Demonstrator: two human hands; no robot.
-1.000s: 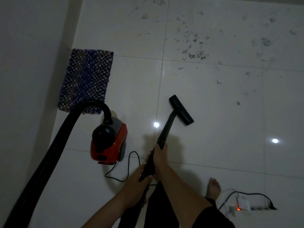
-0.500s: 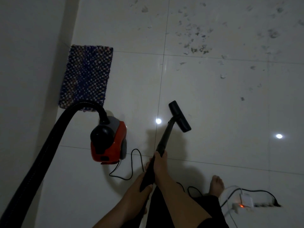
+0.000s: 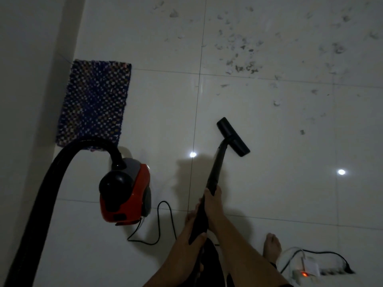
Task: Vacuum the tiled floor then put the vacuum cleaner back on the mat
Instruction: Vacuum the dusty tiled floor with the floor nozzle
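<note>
While standing barefoot on the glossy white tiled floor [image 3: 269,193], grips the long black plastic vacuum wand [image 3: 216,168] in both hands. Right hand [image 3: 212,206] ahead, fingers wrapped round the tube, forearm stretched forward; left hand [image 3: 193,230] just behind, fingers and thumb curled round the lower end, arm reaching in from the lower left. Points the flat black floor nozzle [image 3: 233,137] down at the tile, well short of the scattered grey debris [image 3: 242,67]. To the left, red and black canister vacuum cleaner [image 3: 126,195] on bare tile, just beside the near edge of the blue checked woven mat [image 3: 95,102], thick black ribbed hose [image 3: 47,193] arching from its top. Bottom right, white power strip [image 3: 304,273] with a glowing orange switch.
</note>
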